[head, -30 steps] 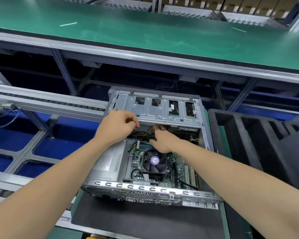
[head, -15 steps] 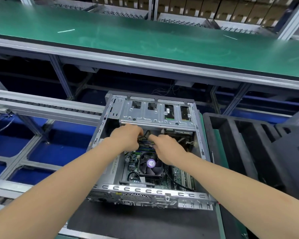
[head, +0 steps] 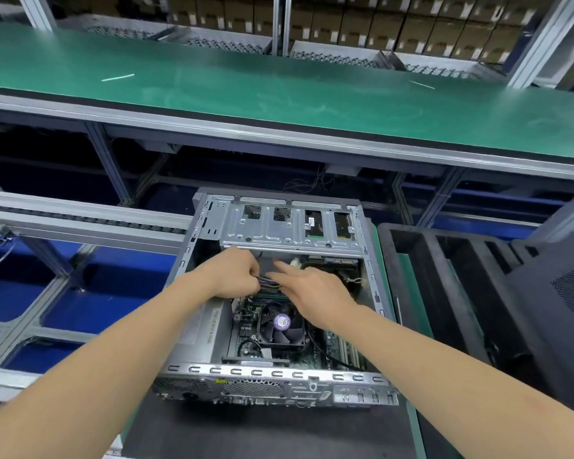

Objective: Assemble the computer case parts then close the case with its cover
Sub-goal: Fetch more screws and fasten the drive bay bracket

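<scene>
**Both hands in the open PC case, at the wires**

PC case lies flat, open side up, on a black mat at bottom-centre of view. L hand is inside the case, just below the drive cage. Its fingers are curled round a wire bundle of mixed colours, gripping it. R hand is right beside it, fingers stretched fairly straight & holding nothing. Their tips sit by the same wires, but w/ the motion blur can't tell if they touch.

Below both hands is the CPU fan w/ a purple hub sticker, on the green mainboard. Silver PSU box fills the case's L side, partly under the L forearm.

Black foam tray stands just R of the case. A dark panel w/ mesh vent is at the far R edge. Green desk runs across behind, w/ cardboard boxes beyond it.
</scene>
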Tool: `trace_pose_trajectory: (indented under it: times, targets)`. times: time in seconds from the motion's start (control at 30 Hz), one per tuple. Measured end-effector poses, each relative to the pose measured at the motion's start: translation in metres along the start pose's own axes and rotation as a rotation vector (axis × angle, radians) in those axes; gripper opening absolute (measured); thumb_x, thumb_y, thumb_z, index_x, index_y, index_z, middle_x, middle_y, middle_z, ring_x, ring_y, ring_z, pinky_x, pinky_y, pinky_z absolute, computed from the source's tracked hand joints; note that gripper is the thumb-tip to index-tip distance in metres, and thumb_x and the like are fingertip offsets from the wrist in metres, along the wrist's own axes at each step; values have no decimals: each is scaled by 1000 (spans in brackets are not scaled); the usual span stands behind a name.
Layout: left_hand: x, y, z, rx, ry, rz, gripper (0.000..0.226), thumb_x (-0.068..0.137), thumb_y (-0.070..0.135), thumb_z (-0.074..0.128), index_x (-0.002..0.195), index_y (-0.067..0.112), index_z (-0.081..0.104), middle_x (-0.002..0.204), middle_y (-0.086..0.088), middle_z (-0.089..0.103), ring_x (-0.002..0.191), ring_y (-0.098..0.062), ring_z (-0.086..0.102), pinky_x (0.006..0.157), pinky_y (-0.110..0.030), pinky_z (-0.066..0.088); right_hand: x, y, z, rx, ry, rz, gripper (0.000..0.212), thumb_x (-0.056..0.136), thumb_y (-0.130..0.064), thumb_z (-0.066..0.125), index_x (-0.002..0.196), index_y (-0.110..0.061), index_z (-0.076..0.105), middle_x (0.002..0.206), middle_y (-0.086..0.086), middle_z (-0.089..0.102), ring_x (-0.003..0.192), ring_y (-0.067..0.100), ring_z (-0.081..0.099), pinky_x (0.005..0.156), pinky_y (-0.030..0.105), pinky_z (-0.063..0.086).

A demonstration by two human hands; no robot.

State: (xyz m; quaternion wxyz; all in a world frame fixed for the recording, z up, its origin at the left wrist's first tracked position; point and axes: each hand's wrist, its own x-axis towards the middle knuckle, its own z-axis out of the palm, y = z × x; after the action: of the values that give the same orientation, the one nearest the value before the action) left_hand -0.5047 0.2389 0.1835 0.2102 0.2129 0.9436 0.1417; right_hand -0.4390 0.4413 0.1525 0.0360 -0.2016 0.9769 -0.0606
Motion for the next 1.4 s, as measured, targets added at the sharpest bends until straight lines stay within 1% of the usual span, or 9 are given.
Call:
trace_pose_trajectory:
  times: [0.2,0.33,0.5,0.6,0.73,0.93,1.17,1.3,1.4]
  targets:
    - [-4,0,-3,-41,0,-19,56,79,63,68,56,17,47,52,5,42,50,-16,39,51,-30,33,5,2,7,113,-2,-79,41,109,-30,49,149,-38,43,173,-17,11,126,28,56,89,46,55]
    - [-6,-1,-1,-90,67,43,36,96,46,65,70,20,66,71,1,67,68,-17,61,65,-32,47,12,-1,11,61,43,-20,48,110,-34,46,155,-40,32,161,-8,36,118,32,58,90,48,53]
    - [-4,3,7,-89,154,38,20,105,35,52,87,29,57,77,4,60,72,-15,57,61,-31,39,25,-3,13,299,-169,116,52,109,-49,38,154,-50,13,139,4,30,126,38,44,101,53,47]
    - [-1,0,5,-80,109,28,25,107,36,47,85,27,55,77,7,57,75,-16,56,62,-32,37,27,-4,11,413,-168,144,45,110,-46,41,152,-45,26,142,12,42,132,38,45,107,52,44]
    - [2,3,3,-117,89,29,38,108,41,41,79,22,58,81,0,63,74,-19,58,64,-34,42,30,-4,22,397,45,211,16,110,-27,47,119,-14,52,108,13,67,93,38,63,79,51,55]
    - [11,15,10,-62,-7,-112,30,108,14,38,124,4,61,121,-15,66,102,-30,63,87,-41,52,33,8,35,351,-43,537,24,105,-7,48,126,1,55,117,22,65,104,37,64,75,36,48]
    - [27,29,2,-5,-198,-120,32,112,15,36,138,3,51,118,-8,59,94,-25,55,75,-34,43,34,28,40,390,21,730,27,106,-10,49,116,4,69,113,23,69,106,36,66,79,30,46]
    - [33,25,2,-36,-214,-133,36,111,10,35,145,6,48,134,-8,59,115,-26,60,88,-33,46,36,33,49,518,98,802,27,109,-15,52,119,-1,72,90,11,64,70,22,57,62,30,42]
    - [33,18,2,-34,-206,-124,39,112,11,33,146,11,51,139,-7,58,123,-27,57,96,-34,46,38,36,54,658,140,823,29,108,-12,53,130,-9,71,121,17,69,91,24,60,72,27,44]
